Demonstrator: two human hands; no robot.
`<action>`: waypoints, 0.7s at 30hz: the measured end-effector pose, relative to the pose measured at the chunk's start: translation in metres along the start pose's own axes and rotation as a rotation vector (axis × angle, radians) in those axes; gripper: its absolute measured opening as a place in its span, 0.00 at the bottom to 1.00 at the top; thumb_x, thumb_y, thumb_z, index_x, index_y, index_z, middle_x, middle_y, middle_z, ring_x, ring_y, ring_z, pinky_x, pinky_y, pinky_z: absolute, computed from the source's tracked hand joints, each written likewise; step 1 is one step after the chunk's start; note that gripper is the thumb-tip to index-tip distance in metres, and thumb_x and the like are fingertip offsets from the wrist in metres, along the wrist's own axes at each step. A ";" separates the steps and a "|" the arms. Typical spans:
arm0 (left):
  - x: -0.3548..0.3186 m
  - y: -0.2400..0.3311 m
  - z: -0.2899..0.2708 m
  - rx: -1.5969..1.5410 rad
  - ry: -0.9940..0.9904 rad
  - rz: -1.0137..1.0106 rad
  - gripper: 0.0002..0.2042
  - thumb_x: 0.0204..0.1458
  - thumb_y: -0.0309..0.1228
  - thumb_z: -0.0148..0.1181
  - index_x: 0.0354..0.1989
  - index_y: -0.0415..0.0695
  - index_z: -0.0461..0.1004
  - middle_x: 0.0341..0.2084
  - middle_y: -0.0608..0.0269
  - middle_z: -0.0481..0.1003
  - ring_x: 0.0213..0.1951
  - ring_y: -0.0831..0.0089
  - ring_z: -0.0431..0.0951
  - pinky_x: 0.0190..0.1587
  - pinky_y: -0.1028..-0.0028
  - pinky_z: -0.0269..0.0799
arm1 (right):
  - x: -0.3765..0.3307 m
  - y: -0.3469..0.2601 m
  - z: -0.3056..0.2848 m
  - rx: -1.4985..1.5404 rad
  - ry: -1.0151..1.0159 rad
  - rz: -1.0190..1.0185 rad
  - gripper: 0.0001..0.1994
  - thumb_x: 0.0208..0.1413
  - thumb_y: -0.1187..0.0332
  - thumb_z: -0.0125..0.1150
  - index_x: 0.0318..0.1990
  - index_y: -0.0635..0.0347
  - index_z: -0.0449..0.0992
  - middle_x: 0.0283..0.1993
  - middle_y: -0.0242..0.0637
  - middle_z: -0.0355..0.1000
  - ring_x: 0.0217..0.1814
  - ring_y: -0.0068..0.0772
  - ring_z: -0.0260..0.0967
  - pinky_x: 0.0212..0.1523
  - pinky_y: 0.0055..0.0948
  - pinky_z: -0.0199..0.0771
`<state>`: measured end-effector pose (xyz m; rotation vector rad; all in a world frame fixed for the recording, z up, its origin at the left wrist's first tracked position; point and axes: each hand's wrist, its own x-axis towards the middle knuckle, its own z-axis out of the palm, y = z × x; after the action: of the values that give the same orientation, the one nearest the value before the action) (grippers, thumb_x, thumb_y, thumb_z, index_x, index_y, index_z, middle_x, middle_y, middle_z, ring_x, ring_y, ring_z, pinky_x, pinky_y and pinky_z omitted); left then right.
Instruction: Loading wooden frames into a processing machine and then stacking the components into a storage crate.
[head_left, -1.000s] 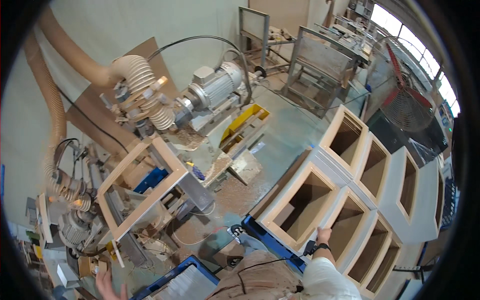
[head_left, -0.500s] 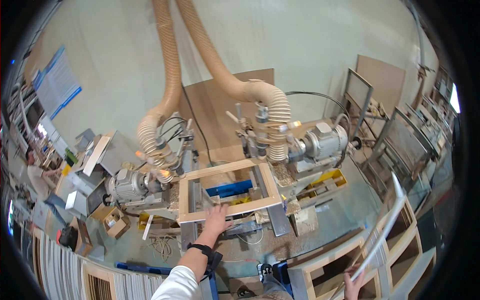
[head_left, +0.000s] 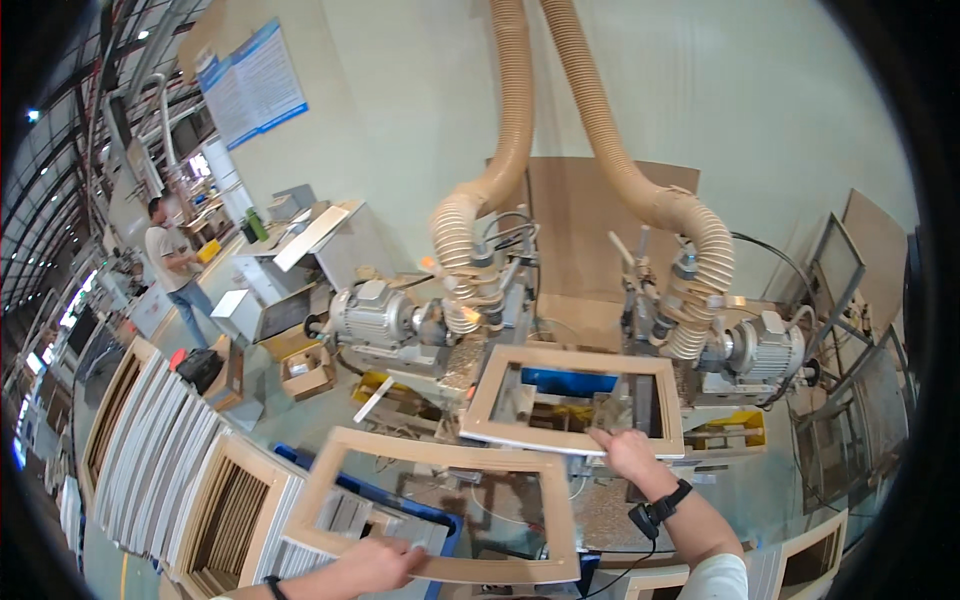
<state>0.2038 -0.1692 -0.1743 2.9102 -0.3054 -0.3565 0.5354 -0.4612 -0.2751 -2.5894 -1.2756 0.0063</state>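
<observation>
My left hand grips the near rail of a light wooden frame, its fingers closed around it. That frame hangs tilted at the front left, over a blue-edged stand. Farther off, my right hand is closed on the near rail of a second wooden frame with a white outer edge. This second frame lies across the middle of a two-motor machine, between its two heads; whether it rests fully on the supports I cannot tell. A black device with a cable is strapped to my right wrist.
Stacked frames stand on the left, more at the lower right. Two ribbed hoses drop to the machine heads, beside grey motors. An open carton sits on the floor. A person stands far left.
My view has swung left. My left hand has moved left, now carrying a frame away from the machine. My right hand has moved from the lower right to the frame on the machine.
</observation>
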 end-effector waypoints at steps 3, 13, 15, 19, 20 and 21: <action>-0.057 0.024 -0.048 0.163 0.017 -0.269 0.18 0.30 0.32 0.64 0.35 0.44 0.72 0.19 0.61 0.68 0.23 0.60 0.74 0.26 0.63 0.71 | 0.027 0.026 0.042 -0.082 0.038 0.074 0.24 0.41 0.67 0.61 0.51 0.44 0.71 0.32 0.39 0.73 0.32 0.46 0.73 0.32 0.42 0.73; -0.193 0.042 0.012 0.173 0.499 -1.065 0.17 0.35 0.29 0.64 0.37 0.42 0.73 0.21 0.55 0.71 0.26 0.55 0.75 0.28 0.62 0.72 | 0.057 0.046 0.075 0.003 0.163 -0.066 0.19 0.42 0.73 0.57 0.46 0.48 0.75 0.29 0.46 0.72 0.29 0.48 0.71 0.29 0.44 0.71; -0.203 0.030 0.027 0.234 0.631 -1.173 0.21 0.32 0.33 0.70 0.38 0.42 0.74 0.22 0.54 0.71 0.25 0.55 0.75 0.27 0.62 0.71 | 0.052 0.048 0.074 -0.008 0.154 -0.028 0.24 0.38 0.71 0.64 0.48 0.51 0.73 0.30 0.45 0.72 0.33 0.49 0.70 0.34 0.44 0.70; -0.213 0.002 0.039 0.271 0.656 -1.361 0.27 0.29 0.48 0.71 0.36 0.41 0.75 0.24 0.56 0.72 0.30 0.58 0.74 0.28 0.62 0.69 | 0.059 0.020 0.056 -0.018 -0.025 0.039 0.36 0.32 0.65 0.72 0.55 0.54 0.66 0.44 0.44 0.68 0.50 0.49 0.61 0.49 0.45 0.62; -0.211 -0.005 0.039 0.267 0.661 -1.332 0.27 0.29 0.48 0.71 0.36 0.41 0.75 0.24 0.56 0.72 0.30 0.58 0.74 0.28 0.62 0.69 | 0.049 0.020 0.050 -0.025 -0.016 0.065 0.36 0.32 0.65 0.72 0.55 0.54 0.66 0.44 0.44 0.68 0.50 0.49 0.61 0.49 0.45 0.62; -0.208 -0.013 0.037 0.268 0.672 -1.362 0.26 0.30 0.49 0.70 0.34 0.41 0.76 0.28 0.54 0.72 0.36 0.56 0.73 0.33 0.61 0.69 | 0.038 0.021 0.043 0.097 0.109 0.055 0.34 0.34 0.66 0.71 0.55 0.55 0.66 0.45 0.45 0.67 0.50 0.49 0.61 0.50 0.44 0.62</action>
<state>-0.0012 -0.1161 -0.1669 2.7275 1.8227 0.5520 0.5700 -0.4336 -0.3177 -2.5053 -1.1370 -0.0600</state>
